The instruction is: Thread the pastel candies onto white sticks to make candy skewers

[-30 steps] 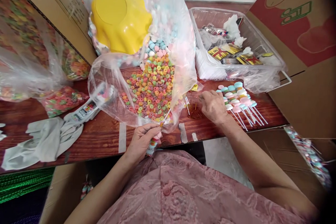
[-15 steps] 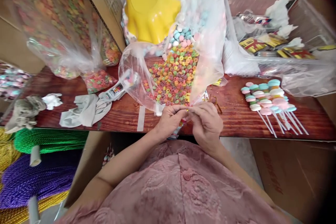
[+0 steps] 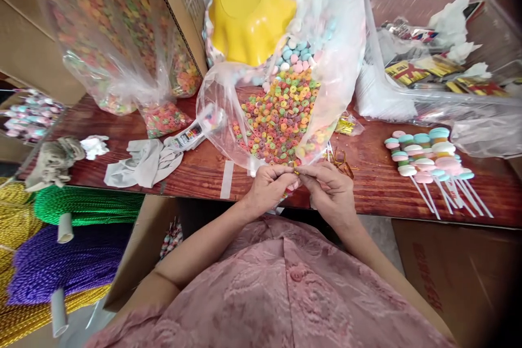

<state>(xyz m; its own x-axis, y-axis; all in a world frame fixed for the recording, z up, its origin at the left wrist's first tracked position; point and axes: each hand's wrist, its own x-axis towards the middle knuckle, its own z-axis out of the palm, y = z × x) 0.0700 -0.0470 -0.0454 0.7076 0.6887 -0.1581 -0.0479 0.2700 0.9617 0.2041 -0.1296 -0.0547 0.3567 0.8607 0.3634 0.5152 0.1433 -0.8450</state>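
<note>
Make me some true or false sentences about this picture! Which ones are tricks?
1. The yellow bowl is upside down. True.
2. The two hands are far apart. False: the left hand and right hand are close together.
3. A tiny gold bit shows between them. True.
4. Every candy ring is green. False: the ring candies are many colours.
5. The stacked sweets sit inside the clear tub. False: the candy sticks lie on the table.

Glossy green cords (image 3: 93,205) lie beside purple cords (image 3: 77,263) at lower left.
</note>
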